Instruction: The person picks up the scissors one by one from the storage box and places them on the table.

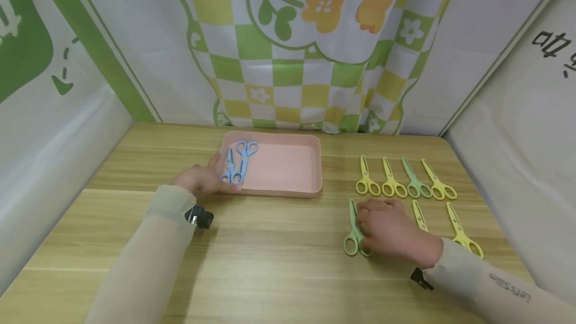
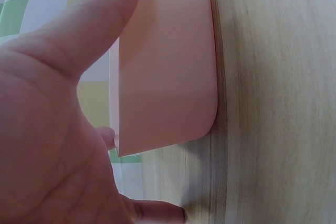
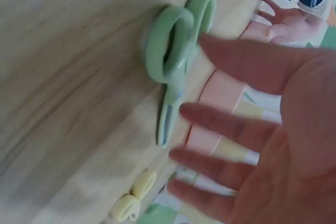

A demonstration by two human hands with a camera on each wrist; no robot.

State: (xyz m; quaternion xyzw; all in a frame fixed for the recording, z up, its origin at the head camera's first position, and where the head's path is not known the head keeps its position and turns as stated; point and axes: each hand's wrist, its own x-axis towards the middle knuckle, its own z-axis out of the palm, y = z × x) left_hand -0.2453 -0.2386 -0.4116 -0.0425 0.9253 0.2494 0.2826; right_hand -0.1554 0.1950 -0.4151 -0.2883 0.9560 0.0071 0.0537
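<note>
My left hand [image 1: 200, 179] is at the left front corner of a shallow pink tray [image 1: 283, 164], fingers spread along its side and thumb against its front wall [image 2: 168, 77]. Two pairs of blue scissors [image 1: 244, 156] lie inside the tray's left end. Over the front row of scissors, my right hand [image 1: 387, 226] reaches with fingers extended beside a pair of green scissors [image 1: 353, 216]. Its thumb is close to a handle loop of these green scissors [image 3: 167, 121] in the right wrist view; whether they touch, I cannot tell.
Behind the right hand, a row holds yellow scissors [image 1: 367, 183] and another green pair [image 1: 416, 184]. More yellow scissors [image 1: 460, 226] lie right of the hand, one pair partly hidden by it. A checkered curtain [image 1: 288, 74] hangs at the wooden table's [image 1: 270, 254] back edge.
</note>
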